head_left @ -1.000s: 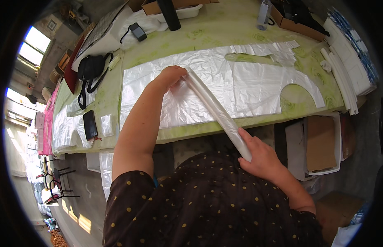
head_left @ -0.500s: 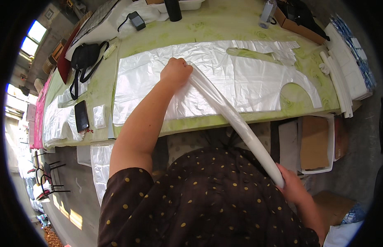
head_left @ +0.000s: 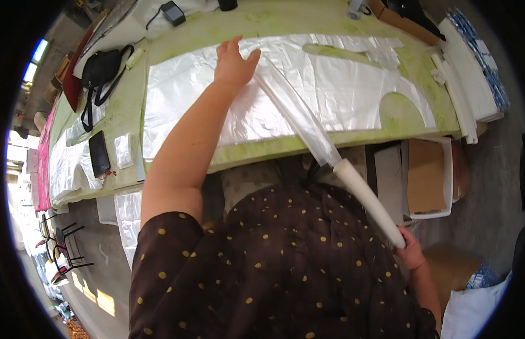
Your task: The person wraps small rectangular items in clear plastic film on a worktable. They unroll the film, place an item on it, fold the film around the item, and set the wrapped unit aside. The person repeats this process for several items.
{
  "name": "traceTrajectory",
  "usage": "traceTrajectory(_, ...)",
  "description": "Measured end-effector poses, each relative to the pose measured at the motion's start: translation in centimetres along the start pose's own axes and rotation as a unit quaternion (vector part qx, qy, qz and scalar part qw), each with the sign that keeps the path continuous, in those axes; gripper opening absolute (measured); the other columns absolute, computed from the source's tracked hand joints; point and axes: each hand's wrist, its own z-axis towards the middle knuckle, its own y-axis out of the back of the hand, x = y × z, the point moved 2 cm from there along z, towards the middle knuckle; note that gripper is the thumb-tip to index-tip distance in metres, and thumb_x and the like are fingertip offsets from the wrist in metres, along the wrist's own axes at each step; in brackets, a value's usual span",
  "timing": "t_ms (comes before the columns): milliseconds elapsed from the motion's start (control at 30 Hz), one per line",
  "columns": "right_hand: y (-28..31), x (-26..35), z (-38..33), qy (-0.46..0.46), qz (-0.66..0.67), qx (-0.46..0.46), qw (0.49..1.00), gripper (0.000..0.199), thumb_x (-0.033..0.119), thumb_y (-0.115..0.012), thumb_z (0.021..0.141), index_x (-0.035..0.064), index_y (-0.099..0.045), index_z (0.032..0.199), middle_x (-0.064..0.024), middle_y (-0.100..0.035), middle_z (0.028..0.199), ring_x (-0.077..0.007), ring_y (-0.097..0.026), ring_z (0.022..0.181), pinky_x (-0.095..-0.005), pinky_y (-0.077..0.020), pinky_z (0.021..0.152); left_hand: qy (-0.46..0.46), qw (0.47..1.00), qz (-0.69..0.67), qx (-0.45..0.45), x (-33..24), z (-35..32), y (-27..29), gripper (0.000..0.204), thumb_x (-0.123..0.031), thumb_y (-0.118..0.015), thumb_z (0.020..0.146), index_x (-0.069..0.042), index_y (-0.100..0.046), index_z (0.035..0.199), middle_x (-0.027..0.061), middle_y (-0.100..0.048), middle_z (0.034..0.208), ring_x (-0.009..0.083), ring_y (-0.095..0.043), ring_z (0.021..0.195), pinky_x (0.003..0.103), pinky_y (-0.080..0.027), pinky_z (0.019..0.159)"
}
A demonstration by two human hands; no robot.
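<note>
A long folded roll of clear plastic film (head_left: pixel 299 116) slants from the table over its near edge. My left hand (head_left: pixel 236 66) lies at its far end, fingers and thumb apart, touching the film. Closed round the lower end of a white tube (head_left: pixel 368 200) is my right hand (head_left: pixel 410 250), low at the right beside my body. The tube's upper end sits right by the near end of the film roll; whether they still overlap I cannot tell. Beneath the roll, a flat clear plastic apron-shaped sheet (head_left: pixel 189 96) with curved cut-outs is spread on the table.
On the green-patterned table cover (head_left: pixel 262 25) lie a black bag (head_left: pixel 101 70), a phone (head_left: pixel 98 152), a small white packet (head_left: pixel 124 151) and a grey device (head_left: pixel 173 12). White tubes (head_left: pixel 457 104) rest at the right edge. Below stands a bin with cardboard (head_left: pixel 426 175).
My right hand has drawn the tube down and right, so its upper end now shows outside the film. My left hand has gone from closed on the film to open. The view has shifted.
</note>
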Motion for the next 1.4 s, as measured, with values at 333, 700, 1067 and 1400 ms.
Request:
traceTrajectory(333, 0.7, 6.4, 1.3, 0.023, 0.018, -0.034, 0.999, 0.074, -0.01, -0.064, 0.069, 0.0026, -0.054, 0.141, -0.0052, -0.062, 0.121, -0.0149, -0.06, 0.104, -0.0283, -0.0522, 0.085, -0.376, 0.875, 0.109, 0.284, -4.4, -13.6, 1.6, 0.088, -0.052, -0.071, 0.087, -0.007, -0.037, 0.154, 0.018, -0.034, 0.161, 0.0377, -0.025, 0.152, 0.053, -0.017, 0.126)
traceTrajectory(700, -5.1, 24.0, 13.5, 0.348, -0.296, -0.069, 0.887, 0.057, 0.021, -0.076, 0.082, 0.0077, -0.058, 0.135, -0.0162, -0.065, 0.116, -0.0353, -0.058, 0.112, -0.0434, -0.0466, 0.099, -0.379, 0.878, 0.06, 0.285, -5.1, -15.5, 2.9, 0.075, -0.012, -0.074, 0.074, -0.009, -0.05, 0.145, 0.0123, -0.051, 0.143, 0.0348, -0.039, 0.144, 0.053, -0.03, 0.122)
traceTrajectory(1067, -5.0, 29.2, 23.3, 0.438, -0.427, -0.249, 0.751, 0.057, 0.026, -0.074, 0.08, 0.0131, -0.062, 0.134, -0.0139, -0.06, 0.121, -0.0364, -0.055, 0.111, -0.0477, -0.0441, 0.099, -0.374, 0.872, 0.13, 0.288, -5.2, -16.5, 2.1, 0.061, -0.024, -0.063, 0.091, -0.03, -0.049, 0.15, 0.009, -0.032, 0.164, 0.0358, -0.024, 0.153, 0.056, -0.019, 0.124)
traceTrajectory(1400, -15.5, 27.7, 16.8, 0.652, -0.277, -0.032, 0.705, 0.053, 0.012, -0.08, 0.07, 0.0141, -0.065, 0.121, -0.0091, -0.059, 0.127, -0.0353, -0.053, 0.12, -0.0473, -0.043, 0.105, -0.336, 0.888, 0.103, 0.298, -5.2, -16.3, 2.7, 0.049, -0.03, -0.055, 0.097, -0.026, -0.054, 0.146, 0.0087, -0.035, 0.163, 0.0358, -0.025, 0.153, 0.055, -0.018, 0.125)
